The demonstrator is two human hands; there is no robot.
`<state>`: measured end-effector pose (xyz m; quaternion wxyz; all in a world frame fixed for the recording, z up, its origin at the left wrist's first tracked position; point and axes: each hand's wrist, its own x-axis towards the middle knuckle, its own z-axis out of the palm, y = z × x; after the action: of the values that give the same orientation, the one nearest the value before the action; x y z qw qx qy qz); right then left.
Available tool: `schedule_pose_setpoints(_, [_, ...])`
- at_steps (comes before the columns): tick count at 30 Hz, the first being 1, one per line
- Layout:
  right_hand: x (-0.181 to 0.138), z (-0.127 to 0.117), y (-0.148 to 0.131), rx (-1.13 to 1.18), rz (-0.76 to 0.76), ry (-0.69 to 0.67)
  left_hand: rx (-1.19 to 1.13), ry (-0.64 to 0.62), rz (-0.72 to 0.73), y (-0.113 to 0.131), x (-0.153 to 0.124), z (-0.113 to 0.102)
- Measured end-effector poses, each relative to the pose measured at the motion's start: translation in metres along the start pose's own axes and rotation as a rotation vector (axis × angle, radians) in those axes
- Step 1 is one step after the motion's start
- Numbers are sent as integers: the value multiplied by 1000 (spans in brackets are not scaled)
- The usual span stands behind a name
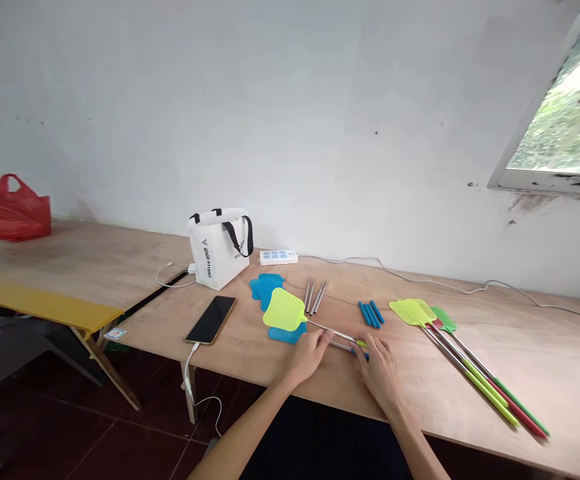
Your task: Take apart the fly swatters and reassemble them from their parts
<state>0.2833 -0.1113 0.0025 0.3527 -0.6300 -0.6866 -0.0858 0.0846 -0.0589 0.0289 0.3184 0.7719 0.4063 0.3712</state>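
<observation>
A yellow-green fly swatter (pixel 284 310) lies across the table's front part, its metal rod running right to a yellow-green grip. Just below it is a blue fly swatter (pixel 286 333) with a second rod and a blue grip. My left hand (pixel 309 355) has its fingers closed at the rods; which rod they press is partly hidden. The fingers of my right hand (pixel 379 367) close over the grip ends, covering most of both grips. Beyond the hands are blue swatter heads (pixel 269 287), several metal rods (pixel 315 297) and several loose blue grips (pixel 371 314).
Yellow-green, red and green fly swatters (pixel 470 363) lie together at the right. Left of my hands are a phone (pixel 212 321) on a cable and a white bag (pixel 220 250). A power strip (pixel 279 257) sits by the wall. A red plastic bag (pixel 15 210) rests far left.
</observation>
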Motion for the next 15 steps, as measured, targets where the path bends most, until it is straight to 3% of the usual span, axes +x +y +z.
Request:
schedule_pose_setpoints(3, [-1, -5, -7, 19, 5, -17, -204, 87, -76, -4, 4, 3])
schedule_pose_setpoints(7, [-2, -11, -21, 81, -45, -138, -458, 114, -103, -4, 5, 5])
schedule_pose_setpoints(11, [-1, -13, -40, 88, -75, -199, -601, 97, -163, -1, 3, 8])
schedule_pose_setpoints(15, [-1, -17, -56, 66, -64, -186, -694, 133, -133, 9, 4, 6])
